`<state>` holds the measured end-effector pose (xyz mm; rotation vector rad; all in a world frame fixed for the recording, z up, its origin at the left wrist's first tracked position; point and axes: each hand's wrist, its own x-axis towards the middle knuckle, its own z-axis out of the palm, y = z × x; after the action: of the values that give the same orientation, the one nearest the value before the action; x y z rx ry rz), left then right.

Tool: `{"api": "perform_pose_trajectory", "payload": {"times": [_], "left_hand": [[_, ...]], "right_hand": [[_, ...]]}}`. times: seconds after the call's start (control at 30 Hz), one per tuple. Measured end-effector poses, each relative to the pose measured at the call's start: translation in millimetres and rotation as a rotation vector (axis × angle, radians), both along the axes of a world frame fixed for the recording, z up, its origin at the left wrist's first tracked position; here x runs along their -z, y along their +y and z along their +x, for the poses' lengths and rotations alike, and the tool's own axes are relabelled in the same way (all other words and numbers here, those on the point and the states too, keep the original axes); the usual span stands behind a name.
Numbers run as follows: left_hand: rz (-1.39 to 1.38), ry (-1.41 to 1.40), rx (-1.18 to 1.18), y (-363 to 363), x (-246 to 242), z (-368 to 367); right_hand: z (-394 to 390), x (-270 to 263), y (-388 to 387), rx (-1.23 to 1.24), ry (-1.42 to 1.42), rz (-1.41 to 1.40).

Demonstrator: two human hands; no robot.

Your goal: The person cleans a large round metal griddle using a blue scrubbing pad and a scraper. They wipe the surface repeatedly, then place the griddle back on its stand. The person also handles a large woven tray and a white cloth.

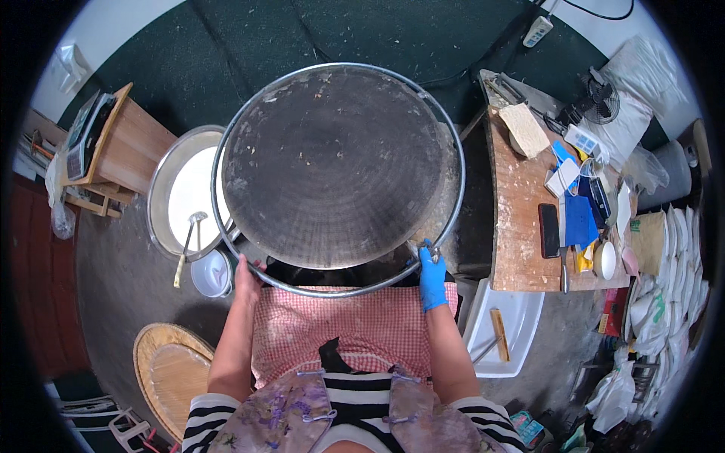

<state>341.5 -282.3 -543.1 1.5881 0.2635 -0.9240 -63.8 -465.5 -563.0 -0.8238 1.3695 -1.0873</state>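
Observation:
A large metal ring (340, 293) surrounds a round dark griddle plate (334, 164) in front of me. My bare left hand (248, 278) grips the ring at its lower left. My right hand (432, 277), in a blue glove, grips it at the lower right, with a greyish crumpled thing, perhaps a cloth, at the fingertips. A steel basin (161, 192) of white liquid (190, 187) stands left of the griddle, partly hidden by the ring. A ladle (187, 249) with a pale handle lies over the basin's edge.
A small bucket (210, 274) stands below the basin. At right, a wooden table (515, 238) holds a phone (548, 230), a bowl (606, 260) and packets. Below it, a white tray (524, 340) holds a T-shaped wooden spreader (499, 334). Round woven boards (148, 362) lean at lower left.

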Motion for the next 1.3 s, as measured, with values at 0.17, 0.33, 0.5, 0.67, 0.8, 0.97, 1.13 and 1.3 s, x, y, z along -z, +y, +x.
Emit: {"api": "perform_pose_trajectory", "payload": {"times": [0.17,0.33,0.5,0.67,0.8,0.97,1.13,1.3], "left_hand": [[0.069,-0.144,0.170,-11,-5,3],[0.066,-0.104,0.178,-8,0,-21],[0.027,-0.088,0.099,-9,7,-52],[-0.039,-0.041,0.050,-6,6,-90],[-0.041,-0.053,0.094,-5,7,-136],[-0.081,0.416,0.546,7,6,-179],[0.063,0.282,0.395,22,4,-114],[0.028,0.132,0.010,1,-1,3]], "right_hand": [[-20,-2,-102,-0.064,0.244,0.011],[-27,-13,-176,-0.179,0.410,0.029],[-10,-18,-67,-0.033,0.024,0.029],[18,-8,10,0.067,0.062,-0.055],[-9,-8,-59,-0.024,0.227,0.039],[-23,-18,-138,-0.075,0.400,-0.014],[3,-10,-40,0.020,0.153,-0.037],[22,11,20,0.025,0.041,0.035]]}}
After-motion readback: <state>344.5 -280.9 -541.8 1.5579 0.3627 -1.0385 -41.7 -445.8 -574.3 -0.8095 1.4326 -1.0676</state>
